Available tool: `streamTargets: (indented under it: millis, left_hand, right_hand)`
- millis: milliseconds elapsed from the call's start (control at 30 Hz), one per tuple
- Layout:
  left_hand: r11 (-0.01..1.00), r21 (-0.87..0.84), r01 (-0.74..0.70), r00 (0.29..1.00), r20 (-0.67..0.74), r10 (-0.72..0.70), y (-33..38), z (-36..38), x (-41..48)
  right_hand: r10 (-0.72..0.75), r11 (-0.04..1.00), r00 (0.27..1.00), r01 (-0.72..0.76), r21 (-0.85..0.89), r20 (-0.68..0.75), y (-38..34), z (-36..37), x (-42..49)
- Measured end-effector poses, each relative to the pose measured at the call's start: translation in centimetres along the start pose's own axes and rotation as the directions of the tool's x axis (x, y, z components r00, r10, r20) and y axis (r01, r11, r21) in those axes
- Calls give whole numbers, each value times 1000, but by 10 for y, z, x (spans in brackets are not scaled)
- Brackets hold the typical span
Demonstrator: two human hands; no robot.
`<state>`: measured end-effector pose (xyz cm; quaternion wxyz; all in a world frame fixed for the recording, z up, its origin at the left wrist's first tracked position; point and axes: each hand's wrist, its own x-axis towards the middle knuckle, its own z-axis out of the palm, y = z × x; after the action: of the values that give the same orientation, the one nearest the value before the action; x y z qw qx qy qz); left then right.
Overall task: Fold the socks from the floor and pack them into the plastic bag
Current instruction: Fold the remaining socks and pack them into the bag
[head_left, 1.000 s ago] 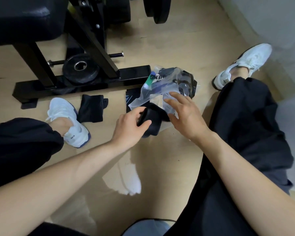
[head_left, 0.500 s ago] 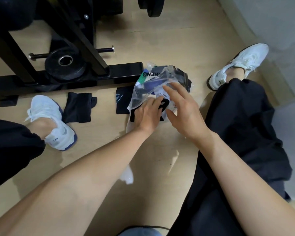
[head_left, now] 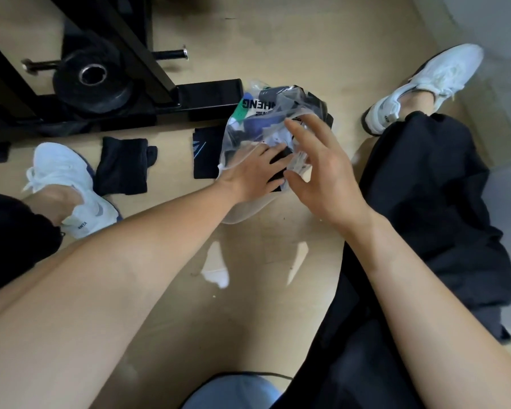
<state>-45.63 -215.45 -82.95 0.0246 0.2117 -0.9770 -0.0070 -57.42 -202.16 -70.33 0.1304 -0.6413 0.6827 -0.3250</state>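
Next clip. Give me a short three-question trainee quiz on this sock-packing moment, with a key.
1. True or false: the right hand grips a sock.
2. What does the left hand hold at the mouth of the plastic bag? A) a folded black sock B) a white shoe C) a weight plate
3. Fill in: the logo sock lies on the floor on the bag's ___ side, from the person's view.
Key: 1 false, its fingers are spread open; 2 A; 3 left.
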Motion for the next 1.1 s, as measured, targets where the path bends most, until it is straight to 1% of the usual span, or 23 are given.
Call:
streamTargets:
  millis: [100,200,300,333,400,500,567,633,667,733,800,867,933,967,1000,1033,1067,1100]
  left_hand:
    - [994,15,-107,991,83,105,-18,1,-1]
    - [976,84,-201,967,177,183,-33,2,1]
    - [974,121,-191,957,245,157,-43,13,1]
    - [982,105,-158,959,254,127,-44,18,1]
    - [998,42,-38,954,299,24,-40,25,1]
    - [981,-67,180,912,384,-141,-23,20,5]
    - [953,-122,277,878,436,-199,-6,3,11]
    - [908,-208,364,841,493,-224,7,-16,13]
    - [883,-254,394,836,498,-230,12,-23,11]
    - [828,-355,434,855,452,-254,16,-28,3]
    - [775,-465,429,892,354,-281,18,-24,-14]
    - [706,-606,367,930,213,-301,22,-27,-40]
    - [637,-734,237,945,23,-326,25,-40,-74]
    - [646,-746,160,933,-100,-346,23,-46,-91]
    - [692,-714,102,902,-228,-368,20,-53,-107]
    - [763,-640,90,857,-341,-387,14,-57,-120]
    - [798,-588,136,803,-406,-436,4,-59,-128]
    - [786,-576,227,738,-425,-524,-9,-56,-133]
  right_hand:
    - [-11,1000,1000,11,-7,7,-1,1,-1]
    - [-7,1000,1000,8,-24,11,0,1,-4]
    - [29,997,999,-28,-73,21,2,0,-8]
    - [41,995,999,-39,-87,23,2,0,-9]
    - [40,994,999,-37,-103,27,2,1,-12]
    - [29,996,999,-25,-89,44,0,4,-14]
    - [25,997,998,-21,-73,58,-2,6,-14]
    - [11,999,998,-9,-47,58,-4,6,-15]
    - [1,999,999,1,-40,51,-5,5,-15]
    - [-6,999,1000,7,-43,24,-8,3,-16]
    - [-17,998,999,15,-59,-30,-13,1,-16]
    - [-48,996,995,40,-85,-86,-16,1,-15]
    - [-86,991,987,71,-113,-133,-19,2,-14]
    - [-107,988,983,88,-124,-152,-21,4,-14]
    - [-124,986,978,103,-133,-166,-24,6,-14]
    - [-138,984,976,115,-138,-171,-27,9,-15]
    - [-151,982,974,127,-143,-168,-31,12,-15]
    - [-163,978,974,139,-156,-158,-35,15,-14]
